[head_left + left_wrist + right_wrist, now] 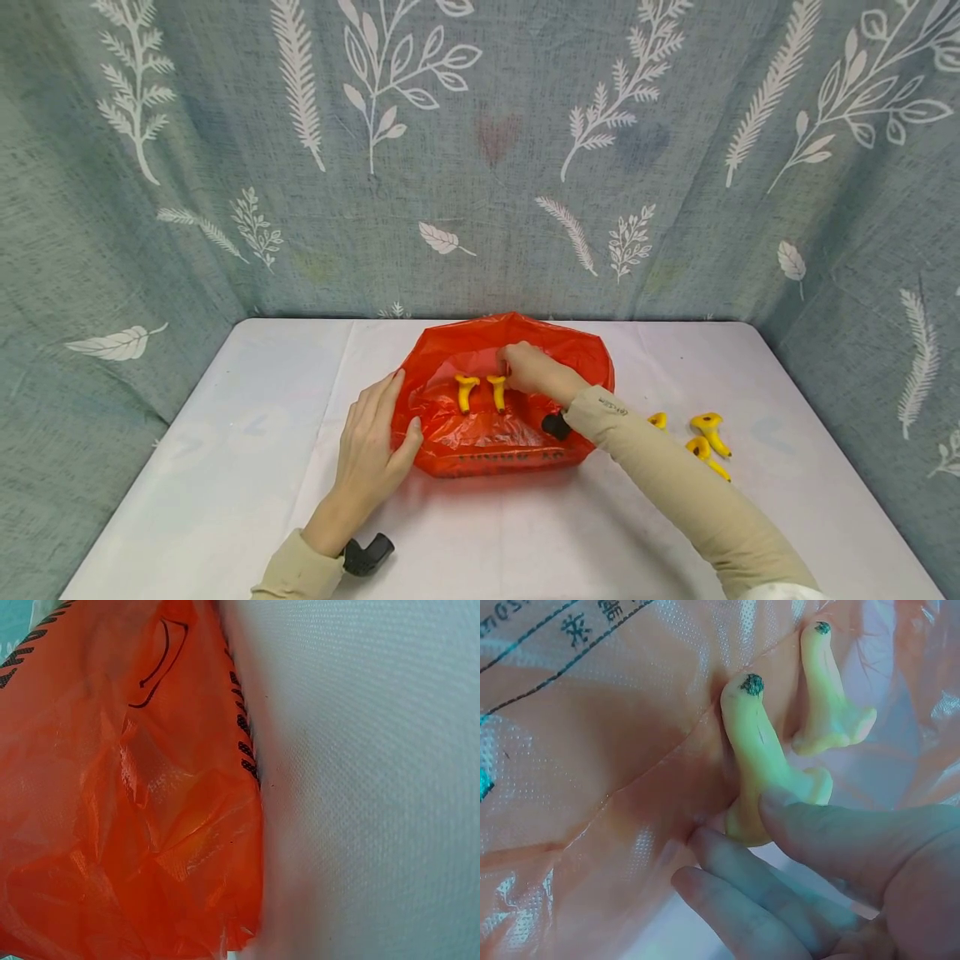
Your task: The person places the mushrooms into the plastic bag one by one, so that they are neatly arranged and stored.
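A red plastic bag (517,429) lies spread with its mouth facing me, two yellow toy chanterelle mushrooms inside. My right hand (536,371) reaches into it. Thumb and fingers pinch the flared end of the nearer mushroom (754,746). Beside that one lies the other mushroom (466,392), its stem pointing the same way. Both stems end in a dark tip. My left hand (371,442), fingers nearly straight, rests along the bag's left edge with the thumb at the front. Only the bag's side (150,810) shows in the left wrist view, the left hand being out of that frame.
Several more yellow mushrooms (708,429) lie on the white table (465,542) to the right, one partly hidden by my right sleeve (675,496). A grey-green curtain (480,183) with white leaves closes off the back and sides. Black wrist cameras (367,556) sit on the wrists.
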`<act>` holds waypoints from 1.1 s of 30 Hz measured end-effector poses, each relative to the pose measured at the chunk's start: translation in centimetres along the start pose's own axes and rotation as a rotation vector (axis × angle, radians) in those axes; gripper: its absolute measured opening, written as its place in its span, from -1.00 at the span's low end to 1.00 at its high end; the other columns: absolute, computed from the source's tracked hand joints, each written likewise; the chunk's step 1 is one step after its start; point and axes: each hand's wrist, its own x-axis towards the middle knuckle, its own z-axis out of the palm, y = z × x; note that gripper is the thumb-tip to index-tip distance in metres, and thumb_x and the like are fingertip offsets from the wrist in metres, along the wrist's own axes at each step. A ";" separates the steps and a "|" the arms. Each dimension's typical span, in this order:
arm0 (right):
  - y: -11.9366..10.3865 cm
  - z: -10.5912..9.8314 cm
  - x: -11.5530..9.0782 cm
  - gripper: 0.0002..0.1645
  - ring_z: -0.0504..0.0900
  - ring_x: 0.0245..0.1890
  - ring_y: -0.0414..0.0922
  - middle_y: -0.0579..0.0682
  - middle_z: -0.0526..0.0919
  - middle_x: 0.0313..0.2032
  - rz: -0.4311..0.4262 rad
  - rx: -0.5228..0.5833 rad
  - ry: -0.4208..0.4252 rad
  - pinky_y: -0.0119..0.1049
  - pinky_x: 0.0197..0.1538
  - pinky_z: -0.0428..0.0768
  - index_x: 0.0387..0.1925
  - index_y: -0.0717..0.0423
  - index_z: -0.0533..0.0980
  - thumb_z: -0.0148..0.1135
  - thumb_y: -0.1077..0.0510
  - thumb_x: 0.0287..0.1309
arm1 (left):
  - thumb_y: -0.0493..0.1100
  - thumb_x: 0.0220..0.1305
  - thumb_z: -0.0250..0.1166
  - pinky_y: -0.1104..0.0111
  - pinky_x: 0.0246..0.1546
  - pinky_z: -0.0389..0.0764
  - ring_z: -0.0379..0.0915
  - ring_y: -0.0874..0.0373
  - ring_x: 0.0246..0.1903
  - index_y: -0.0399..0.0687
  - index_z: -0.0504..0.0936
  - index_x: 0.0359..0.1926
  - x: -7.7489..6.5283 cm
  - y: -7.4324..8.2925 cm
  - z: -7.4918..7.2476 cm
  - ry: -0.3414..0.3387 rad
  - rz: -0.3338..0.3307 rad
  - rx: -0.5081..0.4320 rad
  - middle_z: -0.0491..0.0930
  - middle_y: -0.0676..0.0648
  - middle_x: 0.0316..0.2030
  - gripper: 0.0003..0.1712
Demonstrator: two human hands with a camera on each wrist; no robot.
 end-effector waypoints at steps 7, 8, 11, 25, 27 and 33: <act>0.0 0.0 -0.1 -0.87 0.50 -0.42 -0.09 -0.03 0.62 -0.38 0.022 0.005 -0.021 -0.31 -0.26 0.59 -0.29 0.16 0.62 0.42 0.25 0.11 | -0.06 0.20 0.07 0.05 0.08 0.36 0.41 -0.19 0.10 -0.39 0.42 0.29 0.1 0.1 -0.1 0.002 0.006 -0.002 0.50 -0.31 0.15 -0.31; 0.0 -0.1 -0.1 -0.87 0.50 -0.42 -0.09 -0.03 0.62 -0.37 0.025 0.003 -0.025 -0.30 -0.25 0.59 -0.29 0.15 0.62 0.42 0.25 0.11 | -0.06 0.20 0.07 0.05 0.08 0.36 0.41 -0.19 0.10 -0.39 0.42 0.30 0.1 0.1 -0.1 0.001 0.005 -0.002 0.50 -0.31 0.15 -0.31; -0.1 -0.2 -0.2 -0.86 0.51 -0.42 -0.08 -0.03 0.62 -0.35 0.031 0.000 -0.037 -0.28 -0.24 0.59 -0.29 0.13 0.62 0.43 0.23 0.11 | -0.06 0.20 0.07 0.05 0.07 0.36 0.41 -0.19 0.09 -0.38 0.42 0.30 0.1 0.1 -0.1 0.001 0.005 -0.001 0.50 -0.30 0.15 -0.30; -0.7 -1.3 -0.9 -0.72 0.52 -0.26 -0.07 0.04 0.61 -0.18 0.035 0.039 -0.095 -0.27 -0.17 0.57 -0.07 0.18 0.59 0.38 0.21 0.17 | -0.05 0.21 0.06 0.05 0.05 0.37 0.41 -0.19 0.09 -0.37 0.41 0.31 0.1 0.1 -0.1 0.010 0.002 -0.002 0.50 -0.30 0.15 -0.30; -1.0 -1.7 -1.1 -0.68 0.50 -0.24 -0.06 0.05 0.61 -0.15 0.040 0.038 -0.104 -0.26 -0.16 0.56 -0.03 0.18 0.58 0.37 0.20 0.18 | -0.05 0.21 0.07 0.05 0.05 0.37 0.41 -0.19 0.09 -0.37 0.41 0.31 0.1 0.1 -0.1 0.010 0.003 -0.003 0.50 -0.30 0.15 -0.30; -1.7 -2.9 -1.8 -0.64 0.53 -0.15 -0.01 0.10 0.61 -0.12 0.015 0.048 -0.114 -0.18 -0.08 0.58 0.02 0.19 0.57 0.36 0.21 0.19 | -0.06 0.20 0.08 0.05 0.04 0.37 0.41 -0.18 0.08 -0.38 0.41 0.31 0.1 -0.1 -0.1 0.017 0.004 -0.009 0.50 -0.30 0.15 -0.30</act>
